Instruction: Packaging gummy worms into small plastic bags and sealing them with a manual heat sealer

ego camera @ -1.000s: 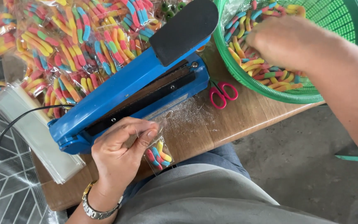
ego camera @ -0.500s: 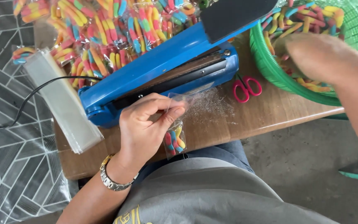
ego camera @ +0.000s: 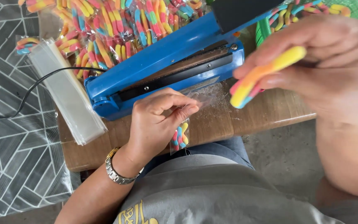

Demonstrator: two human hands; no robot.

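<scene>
We pinch soft, light gummy worms [ego camera: 266,76] in our right hand [ego camera: 324,66], fingers closed on their middles, probably two. Below and left of it, our left hand [ego camera: 156,120] grips the mouth of a limp clear bag [ego camera: 180,137] at the table edge [ego camera: 245,126]; just beyond it sits the blue heat sealer [ego camera: 166,62], open room toward our lap.
</scene>
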